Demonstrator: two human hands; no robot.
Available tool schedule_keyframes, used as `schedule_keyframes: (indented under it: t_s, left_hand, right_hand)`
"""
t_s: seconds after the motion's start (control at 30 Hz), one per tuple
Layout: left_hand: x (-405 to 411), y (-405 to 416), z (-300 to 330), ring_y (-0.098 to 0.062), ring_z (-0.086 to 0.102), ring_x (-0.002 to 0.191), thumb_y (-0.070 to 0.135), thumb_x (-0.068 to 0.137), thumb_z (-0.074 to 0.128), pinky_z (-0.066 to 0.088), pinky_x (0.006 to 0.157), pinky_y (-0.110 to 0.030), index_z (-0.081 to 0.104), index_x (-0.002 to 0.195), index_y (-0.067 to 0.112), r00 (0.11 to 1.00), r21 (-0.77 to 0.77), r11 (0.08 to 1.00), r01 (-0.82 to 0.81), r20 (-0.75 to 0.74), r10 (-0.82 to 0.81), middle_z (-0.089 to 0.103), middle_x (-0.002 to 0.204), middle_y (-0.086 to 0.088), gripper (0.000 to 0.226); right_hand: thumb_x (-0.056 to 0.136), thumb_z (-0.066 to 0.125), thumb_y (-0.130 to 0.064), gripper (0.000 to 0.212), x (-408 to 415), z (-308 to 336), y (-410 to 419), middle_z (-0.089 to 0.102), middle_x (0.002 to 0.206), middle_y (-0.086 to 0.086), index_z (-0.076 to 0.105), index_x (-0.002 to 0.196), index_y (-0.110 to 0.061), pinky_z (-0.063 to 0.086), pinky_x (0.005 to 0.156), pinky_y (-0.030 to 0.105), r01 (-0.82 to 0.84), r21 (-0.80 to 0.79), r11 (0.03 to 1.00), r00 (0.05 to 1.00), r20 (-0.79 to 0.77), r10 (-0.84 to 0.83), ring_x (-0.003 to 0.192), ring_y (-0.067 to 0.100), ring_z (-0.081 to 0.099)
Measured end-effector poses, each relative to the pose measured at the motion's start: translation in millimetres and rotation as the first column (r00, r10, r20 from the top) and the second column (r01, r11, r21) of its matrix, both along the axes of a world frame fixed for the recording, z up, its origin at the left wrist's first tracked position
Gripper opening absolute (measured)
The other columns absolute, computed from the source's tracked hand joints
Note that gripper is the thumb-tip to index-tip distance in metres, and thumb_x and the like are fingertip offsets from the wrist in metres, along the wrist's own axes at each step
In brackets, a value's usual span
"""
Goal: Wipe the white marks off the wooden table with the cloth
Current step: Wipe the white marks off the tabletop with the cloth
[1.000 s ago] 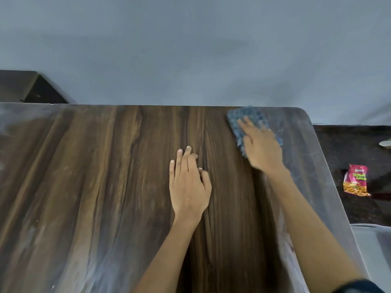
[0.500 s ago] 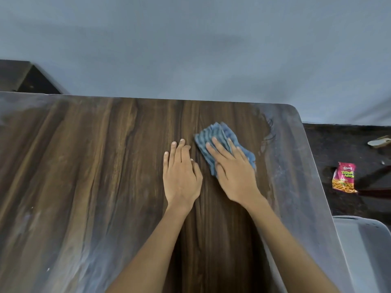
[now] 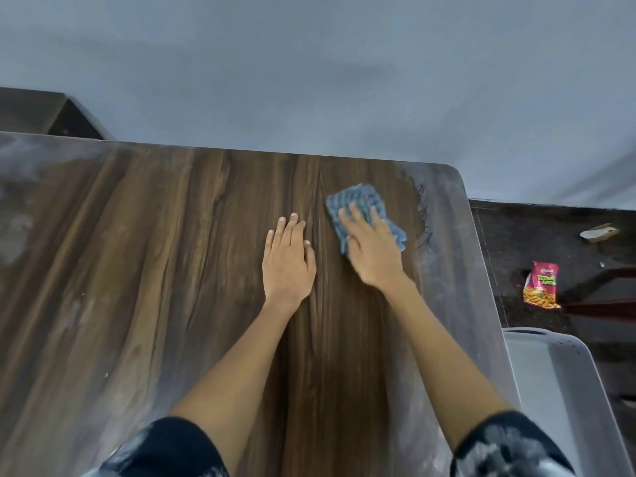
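Note:
The wooden table (image 3: pixel 172 270) fills most of the view, dark brown in the middle. White dusty marks (image 3: pixel 444 242) run along its right edge, and more white marks (image 3: pixel 20 228) cover the far left side. A blue striped cloth (image 3: pixel 358 204) lies flat on the table right of centre. My right hand (image 3: pixel 371 249) presses on it with straight fingers spread over the cloth. My left hand (image 3: pixel 287 259) rests flat on the bare wood just left of the cloth, fingers straight and together.
A grey plastic bin (image 3: pixel 557 390) stands beside the table's right edge. A red snack packet (image 3: pixel 542 287) and a small pale scrap (image 3: pixel 599 232) lie on the dark floor to the right. A grey wall (image 3: pixel 309 80) rises behind the table.
My right hand swept the cloth from the far right corner toward the centre, next to my left hand. The left hand has stayed flat in place.

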State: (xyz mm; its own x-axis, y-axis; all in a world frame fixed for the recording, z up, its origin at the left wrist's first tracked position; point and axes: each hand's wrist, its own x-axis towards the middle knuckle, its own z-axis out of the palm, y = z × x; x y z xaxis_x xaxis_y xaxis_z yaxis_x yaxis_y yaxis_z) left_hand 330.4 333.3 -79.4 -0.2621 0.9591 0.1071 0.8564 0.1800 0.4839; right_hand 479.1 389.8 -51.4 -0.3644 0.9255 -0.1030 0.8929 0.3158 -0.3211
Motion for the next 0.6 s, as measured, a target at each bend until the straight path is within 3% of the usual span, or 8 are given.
schedule_keyframes:
  t_s: [0.1, 0.17, 0.23, 0.3, 0.37, 0.43, 0.5, 0.6]
  left_hand:
    - [-1.8, -10.2, -2.1, -0.016, 0.022, 0.142, 0.022, 0.097, 0.033, 0.009, 0.116, -0.03, 0.041, 0.137, 0.013, 1.0, 0.003, 1.0, 0.02, -0.002, -0.02, 0.034, 0.149, -0.003, 0.042]
    - [-2.1, -17.6, -2.4, -0.016, 0.022, 0.141, 0.022, 0.097, 0.033, 0.01, 0.116, -0.03, 0.042, 0.136, 0.012, 1.0, 0.008, 1.0, 0.028, 0.007, -0.028, 0.035, 0.149, -0.003, 0.041]
    - [-2.6, -25.6, -0.8, -0.016, 0.022, 0.141, 0.021, 0.098, 0.033, 0.011, 0.116, -0.031, 0.043, 0.136, 0.012, 0.999, 0.008, 0.999, 0.039, 0.017, -0.039, 0.035, 0.149, -0.003, 0.041]
    - [-3.3, -34.6, 2.1, -0.016, 0.021, 0.142, 0.021, 0.098, 0.032, 0.011, 0.117, -0.031, 0.041, 0.137, 0.012, 0.998, -0.007, 0.999, 0.054, 0.019, -0.053, 0.034, 0.149, -0.003, 0.041]
    - [-3.8, -46.5, 5.6, -0.015, 0.018, 0.142, 0.021, 0.099, 0.031, 0.011, 0.118, -0.031, 0.039, 0.139, 0.012, 0.998, -0.026, 0.997, 0.068, 0.016, -0.068, 0.032, 0.15, -0.002, 0.041]
    - [-3.1, -60.6, 7.1, -0.013, 0.016, 0.143, 0.022, 0.1, 0.031, 0.01, 0.118, -0.029, 0.037, 0.14, 0.014, 0.997, -0.041, 0.996, 0.075, 0.02, -0.074, 0.03, 0.151, 0.0, 0.042]
    - [-1.6, -77.6, 7.5, -0.011, 0.015, 0.143, 0.023, 0.1, 0.03, 0.009, 0.118, -0.027, 0.036, 0.141, 0.015, 0.997, -0.05, 0.996, 0.072, 0.021, -0.071, 0.029, 0.152, 0.002, 0.042]
    - [-0.3, -100.4, 6.1, -0.011, 0.015, 0.143, 0.023, 0.1, 0.03, 0.008, 0.117, -0.027, 0.037, 0.141, 0.015, 0.998, -0.055, 0.997, 0.059, 0.017, -0.059, 0.029, 0.152, 0.002, 0.042]
  right_hand:
    - [0.097, 0.026, -0.027, 0.051, 16.6, 0.4, -64.2, 0.016, 0.157, -0.008, 0.023, 0.148, -0.029, 0.005, 0.121, 0.043, -0.227, -0.038, 0.973, 0.974, -0.005, 0.227, 0.147, 0.018, 0.005]
    - [0.095, 0.02, -0.032, 0.053, 41.4, 0.8, -97.5, 0.012, 0.156, -0.014, 0.018, 0.148, -0.034, 0.005, 0.121, 0.039, -0.268, -0.071, 0.961, 0.963, -0.008, 0.268, 0.147, 0.014, 0.005]
    - [0.094, 0.023, -0.029, 0.054, 67.6, 3.4, -98.3, 0.017, 0.155, -0.012, 0.023, 0.147, -0.031, 0.01, 0.12, 0.041, -0.166, -0.059, 0.984, 0.986, -0.018, 0.165, 0.147, 0.018, 0.009]
    - [0.097, 0.026, -0.023, 0.05, 81.3, 4.0, -75.3, 0.022, 0.155, -0.005, 0.027, 0.147, -0.024, 0.015, 0.119, 0.044, 0.04, -0.011, 0.999, 0.999, 0.001, -0.04, 0.146, 0.025, 0.013]
    - [0.101, 0.029, -0.02, 0.049, 78.6, 6.2, -45.3, 0.017, 0.157, -0.002, 0.022, 0.149, -0.023, 0.013, 0.119, 0.044, 0.235, 0.001, 0.972, 0.971, 0.042, -0.235, 0.146, 0.029, 0.01]
    - [0.101, 0.028, -0.022, 0.051, 63.2, 7.6, -24.1, 0.009, 0.159, 0.0, 0.014, 0.151, -0.023, 0.008, 0.117, 0.046, 0.327, -0.028, 0.944, 0.942, 0.09, -0.324, 0.146, 0.034, 0.004]
    - [0.101, 0.029, -0.023, 0.053, 43.3, 8.0, -22.6, 0.007, 0.16, 0.001, 0.011, 0.151, -0.023, 0.007, 0.117, 0.048, 0.297, -0.036, 0.954, 0.951, 0.105, -0.292, 0.145, 0.037, 0.002]
    - [0.1, 0.032, -0.019, 0.052, 17.0, 5.3, -53.5, 0.012, 0.159, 0.001, 0.018, 0.15, -0.023, 0.009, 0.117, 0.046, 0.096, -0.024, 0.995, 0.994, 0.055, -0.095, 0.146, 0.033, 0.004]
